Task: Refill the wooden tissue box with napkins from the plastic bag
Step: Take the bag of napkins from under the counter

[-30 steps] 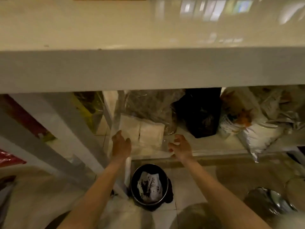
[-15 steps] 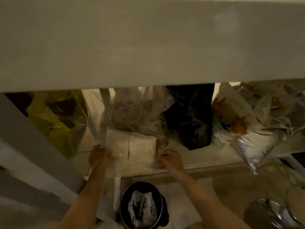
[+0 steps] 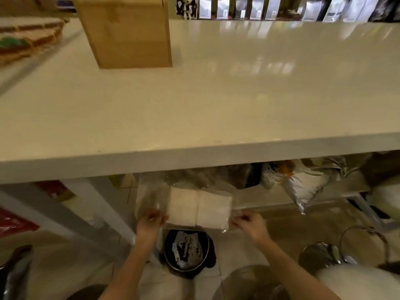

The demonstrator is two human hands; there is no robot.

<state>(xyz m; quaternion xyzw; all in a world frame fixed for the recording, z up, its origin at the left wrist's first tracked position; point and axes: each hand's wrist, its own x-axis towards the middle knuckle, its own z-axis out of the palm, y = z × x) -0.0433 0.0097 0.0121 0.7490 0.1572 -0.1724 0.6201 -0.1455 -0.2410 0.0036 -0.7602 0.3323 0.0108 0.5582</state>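
A clear plastic bag (image 3: 151, 193) holding two side-by-side stacks of white napkins (image 3: 198, 207) hangs in front of the lower shelf, below the counter's edge. My left hand (image 3: 150, 221) grips the bag at its left side and my right hand (image 3: 251, 224) pinches its right side. The tall plain wooden tissue box (image 3: 124, 31) stands upright on the white counter (image 3: 216, 100) at the far left, well above and away from both hands.
A black bin (image 3: 186, 251) with dirty paper stands on the floor right under the bag. Foil and printed bags (image 3: 303, 185) fill the lower shelf at right. A woven basket (image 3: 26, 37) sits at the counter's far left, and a white table leg (image 3: 86, 213) slants beside my left hand.
The bag of napkins has come off the lower shelf toward me, held in both hands. The view has tilted up, so the countertop and wooden box now show.
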